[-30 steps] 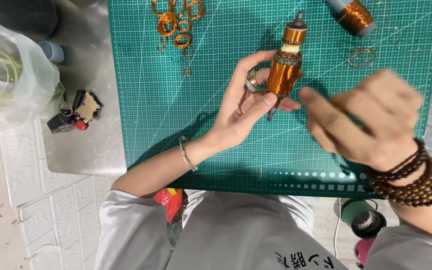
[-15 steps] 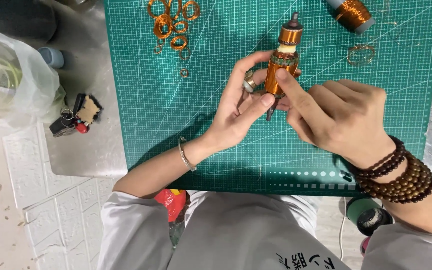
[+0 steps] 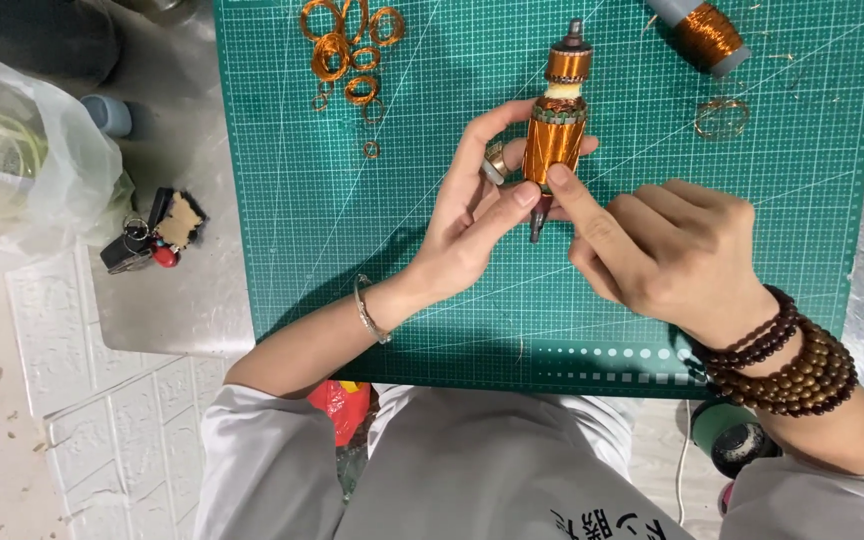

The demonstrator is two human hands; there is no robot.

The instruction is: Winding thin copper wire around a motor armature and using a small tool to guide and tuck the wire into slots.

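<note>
Green gridded cutting mat [image 3: 372, 260] spread over a grey metal table [image 3: 167, 300], pale tiled floor [image 3: 12, 420] below. Above mat centre, copper-wound motor armature [image 3: 556, 140] gripped upright by left hand [image 3: 472, 225], fingers curled around it. Right hand [image 3: 667, 250] loosely curled, forefinger tip pressed to the windings. Loose copper wire rings [image 3: 347, 50] top left, wire spool [image 3: 704, 35] top right, clear plastic bag [image 3: 22, 160] and keys [image 3: 152, 235] off the mat, left.

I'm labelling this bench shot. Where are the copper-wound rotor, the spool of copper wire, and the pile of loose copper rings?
copper-wound rotor [image 3: 553, 148], head view, on its orange winding body.
spool of copper wire [image 3: 708, 35], head view, on the wound wire.
loose copper rings [image 3: 333, 55], head view, on one ring in the pile.
</note>
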